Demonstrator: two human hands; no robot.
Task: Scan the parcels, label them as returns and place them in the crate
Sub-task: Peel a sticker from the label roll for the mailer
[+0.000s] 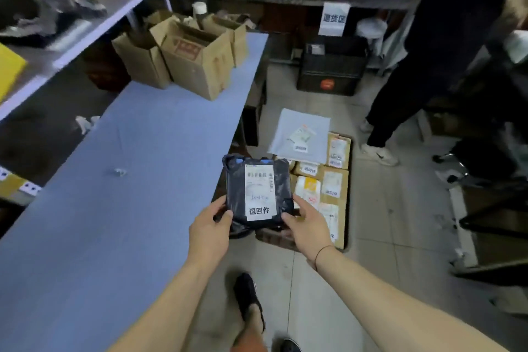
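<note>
A black plastic-wrapped parcel (258,190) with a white shipping label and a white return sticker is held in the air just right of the blue table's edge. My left hand (210,227) grips its lower left corner, thumb on top. My right hand (307,223) grips its lower right corner. Below and behind the parcel, on the floor, lies the crate (344,246), holding several labelled cardboard parcels and a grey mailer bag (300,134) on top at the far end.
The long blue table (120,208) runs along the left, with open cardboard boxes (194,60) at its far end and small paper scraps. White shelving stands at far left. A black bin (331,66) sits under the back shelf. Another person's legs (400,100) stand at right.
</note>
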